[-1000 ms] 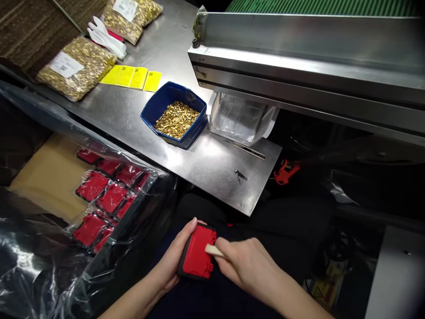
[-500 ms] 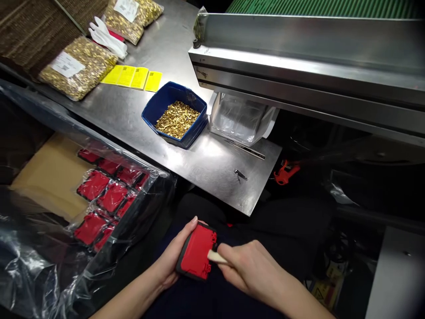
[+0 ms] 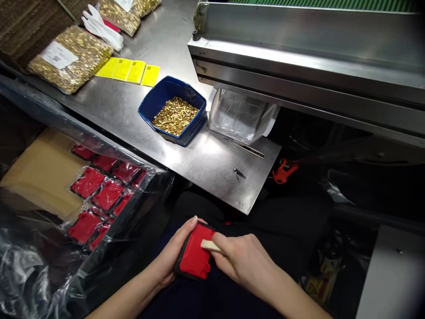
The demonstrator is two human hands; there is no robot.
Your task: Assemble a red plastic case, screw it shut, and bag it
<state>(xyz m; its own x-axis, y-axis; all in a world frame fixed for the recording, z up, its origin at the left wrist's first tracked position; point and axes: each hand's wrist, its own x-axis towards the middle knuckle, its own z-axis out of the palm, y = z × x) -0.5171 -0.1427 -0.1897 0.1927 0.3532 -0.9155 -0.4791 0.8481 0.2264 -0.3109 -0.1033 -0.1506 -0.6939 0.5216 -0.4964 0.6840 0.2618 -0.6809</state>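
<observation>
L hand (image 3: 172,261) cupped the red part (image 3: 195,257) from below, steadying it; R hand (image 3: 244,261) pinched a pale stick (image 3: 209,246) w/ tip on its face.

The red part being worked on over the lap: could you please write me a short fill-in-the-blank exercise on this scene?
1. The left hand holds a flat ____ part.
2. The right hand presses a pale stick against that part's ____ edge.
3. The blue bin on the steel table holds small ____-coloured pieces.

Missing words: red; right; brass
</observation>
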